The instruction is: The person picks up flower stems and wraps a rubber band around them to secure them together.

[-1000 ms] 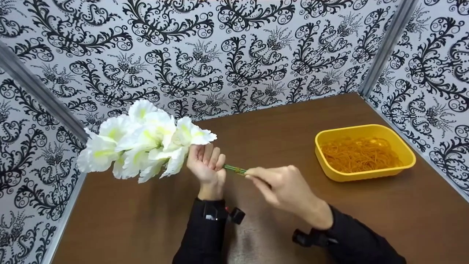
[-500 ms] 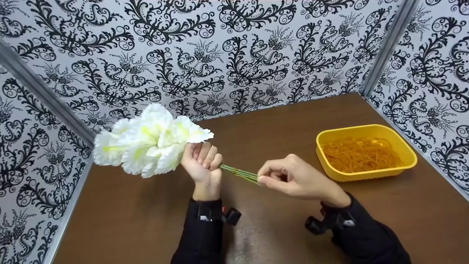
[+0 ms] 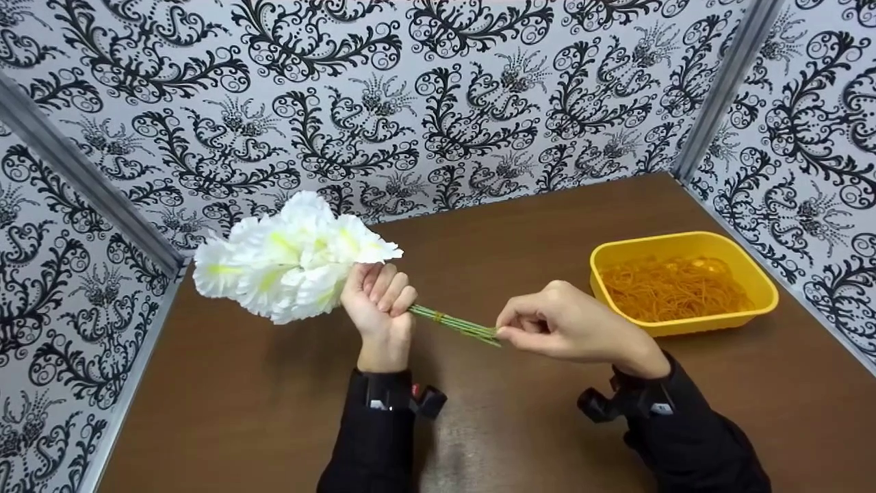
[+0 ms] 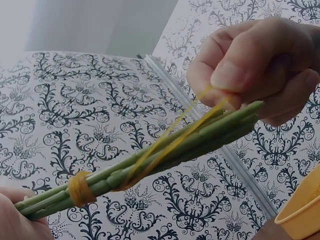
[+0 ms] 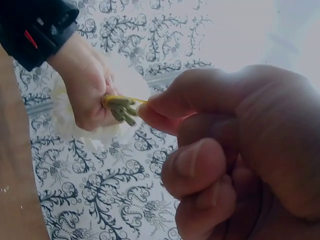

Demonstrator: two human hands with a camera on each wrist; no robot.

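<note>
My left hand (image 3: pixel 380 301) grips a bunch of white artificial flowers (image 3: pixel 294 260) by the green stems (image 4: pixel 200 140), just below the blossoms. The stem ends stick out to the right of that fist. A yellow rubber band (image 4: pixel 81 189) is wound tightly round the stems, and a loop of it stretches along them towards their cut ends. My right hand (image 3: pixel 575 329) pinches the stretched loop between thumb and forefinger, right at the stem tips. In the right wrist view the taut band (image 5: pixel 139 101) runs from the stems to my right fingertips (image 5: pixel 150 112).
A yellow plastic tub (image 3: pixel 684 325) holding many loose rubber bands (image 3: pixel 674 287) stands on the brown table (image 3: pixel 520 233), to the right of my right hand. Walls with a black-and-white scroll pattern (image 3: pixel 465 103) enclose the back and both sides.
My right hand has moved right along the stems to their ends, drawing the band out. The flowers have swung slightly to the right, while the left hand keeps its grip.
</note>
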